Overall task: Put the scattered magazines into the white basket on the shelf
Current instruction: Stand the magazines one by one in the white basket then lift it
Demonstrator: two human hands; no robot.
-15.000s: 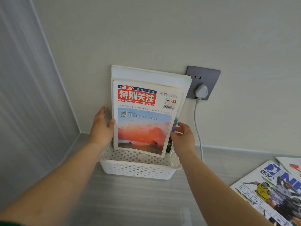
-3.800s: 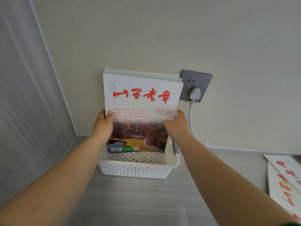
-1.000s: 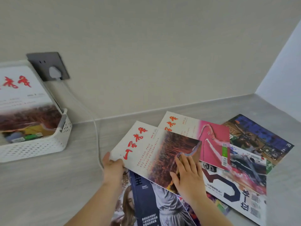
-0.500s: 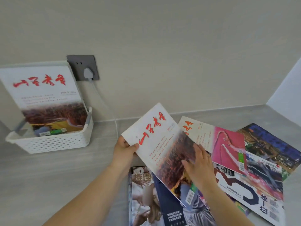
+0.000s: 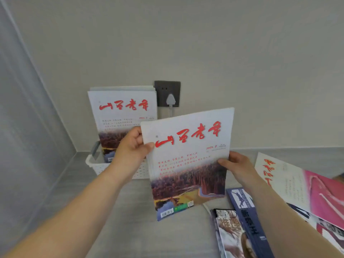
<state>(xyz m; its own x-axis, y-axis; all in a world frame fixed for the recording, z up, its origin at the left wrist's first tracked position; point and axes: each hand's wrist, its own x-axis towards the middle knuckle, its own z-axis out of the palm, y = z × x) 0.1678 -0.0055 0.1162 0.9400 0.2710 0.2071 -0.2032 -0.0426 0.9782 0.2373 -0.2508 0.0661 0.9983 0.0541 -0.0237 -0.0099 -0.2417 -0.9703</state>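
I hold a white magazine with red calligraphy and an autumn forest photo [image 5: 188, 161] upright in the air, right of the basket. My left hand [image 5: 133, 148] pinches its upper left edge and my right hand [image 5: 235, 165] grips its right edge. The white perforated basket [image 5: 100, 167] stands on the grey shelf against the wall, partly hidden by my left hand. Magazines [image 5: 122, 116] stand upright in it; the front one has the same cover. More magazines lie scattered at the right: a white and pink one [image 5: 305, 189] and a dark blue one [image 5: 247, 218].
A grey wall socket [image 5: 167, 93] with a white plug and cable sits behind the basket. A grey side wall [image 5: 28, 127] closes the shelf at the left. Bare grey shelf surface [image 5: 130, 220] lies in front of the basket.
Both hands lifted the red-titled magazine off the scattered pile and carried it left toward the basket, turning it upright. My view swung left with it.
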